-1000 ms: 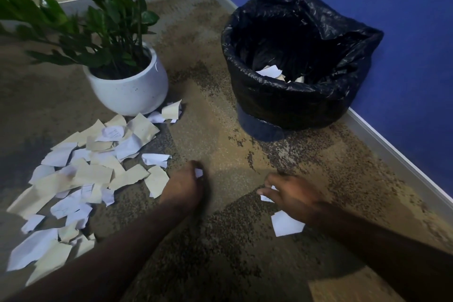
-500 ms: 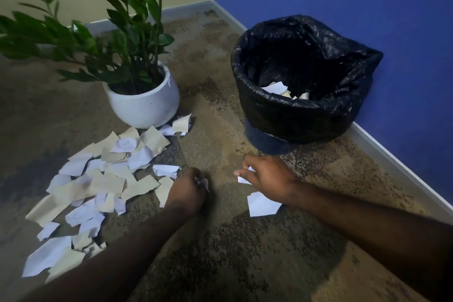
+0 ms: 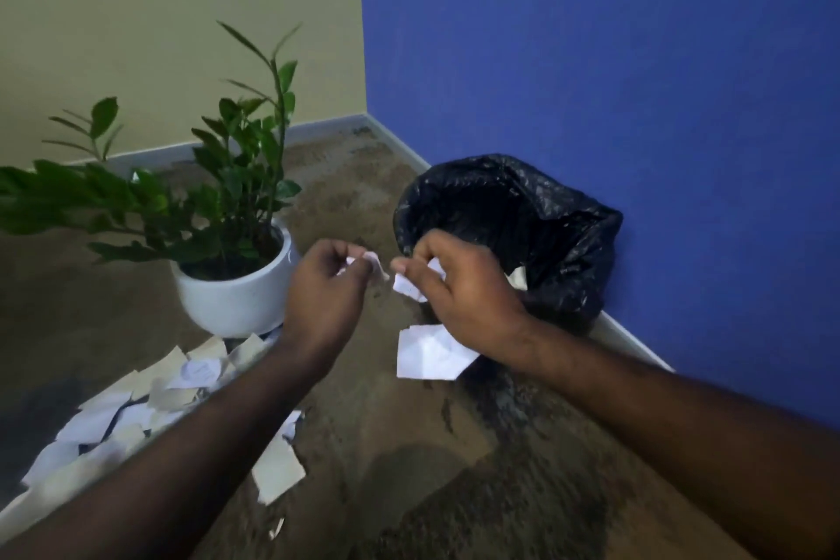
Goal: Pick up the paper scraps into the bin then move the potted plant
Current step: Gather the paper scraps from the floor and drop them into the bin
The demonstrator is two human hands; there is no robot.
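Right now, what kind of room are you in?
Probably the corner of a room in a home or office. A blue wall meets a beige wall above a brown carpet, with a potted plant and a lined bin.

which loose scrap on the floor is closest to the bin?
The white folded scrap lying just below the right hand, right by the bin. The other loose scraps lie on the plant pot's side, farther left.

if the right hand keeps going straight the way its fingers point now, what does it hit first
Probably the left hand. The right hand, gripping a paper scrap, points its fingers left at the scrap pinched there, with a small gap between. The bin sits behind it, off that line. Depth is unclear.
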